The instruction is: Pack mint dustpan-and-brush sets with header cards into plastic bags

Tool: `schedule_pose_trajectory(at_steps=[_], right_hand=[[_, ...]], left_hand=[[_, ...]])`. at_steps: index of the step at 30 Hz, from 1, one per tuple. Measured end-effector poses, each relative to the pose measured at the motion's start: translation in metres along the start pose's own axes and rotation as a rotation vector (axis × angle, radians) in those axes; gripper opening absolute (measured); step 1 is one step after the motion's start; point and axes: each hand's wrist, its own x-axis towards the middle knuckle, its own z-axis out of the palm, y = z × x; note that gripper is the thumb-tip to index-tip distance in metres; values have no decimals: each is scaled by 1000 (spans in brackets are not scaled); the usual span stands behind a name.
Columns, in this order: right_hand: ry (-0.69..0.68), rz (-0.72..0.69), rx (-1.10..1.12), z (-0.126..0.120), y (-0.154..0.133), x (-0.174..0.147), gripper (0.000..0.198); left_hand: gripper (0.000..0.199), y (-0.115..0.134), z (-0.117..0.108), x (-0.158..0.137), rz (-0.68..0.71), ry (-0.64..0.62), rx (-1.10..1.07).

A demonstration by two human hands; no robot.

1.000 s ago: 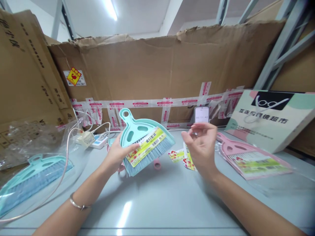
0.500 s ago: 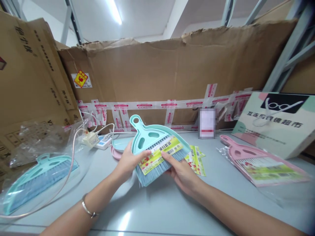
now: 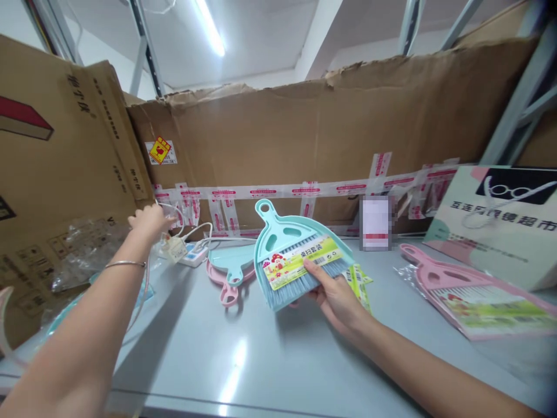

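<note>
My right hand point(image 3: 342, 299) grips a mint-green dustpan-and-brush set point(image 3: 285, 232) by its lower right edge, thumb on the front. A yellow-green printed label point(image 3: 300, 262) lies across the blue bristles. The set is tilted above the table, its handle pointing up and left. My left hand point(image 3: 150, 223) is stretched far to the left, over the white cable and beside the clear plastic bags point(image 3: 87, 244). Its fingers are curled, and whatever they hold is hidden. Behind the held set lie a teal dustpan point(image 3: 228, 259) and a pink dustpan point(image 3: 229, 295), overlapping.
A bagged pink dustpan set point(image 3: 461, 290) lies at the right before a printed paper bag point(image 3: 500, 232). Loose labels point(image 3: 360, 284) lie behind my right hand. A power strip point(image 3: 194, 254) with cables stands back left. Cardboard boxes point(image 3: 270, 139) wall the table's back and left.
My left hand has let go of the dustpan set and moved left and back towards the plastic bags. My right hand alone now holds the set, slightly higher and further right in view.
</note>
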Motion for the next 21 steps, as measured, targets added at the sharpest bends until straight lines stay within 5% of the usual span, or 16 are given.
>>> schedule_pose_trajectory(at_steps=[5, 9, 15, 21], right_hand=[[31, -16, 22, -1, -3, 1, 39], [98, -33, 92, -8, -12, 8, 44], [190, -128, 154, -16, -29, 18, 44], [202, -138, 158, -21, -32, 21, 40]], left_hand=[[28, 2, -6, 8, 105, 50, -24], [26, 26, -18, -17, 334, 114, -43], [18, 42, 13, -107, 1151, 225, -123], [30, 35, 42, -142, 1142, 102, -144]])
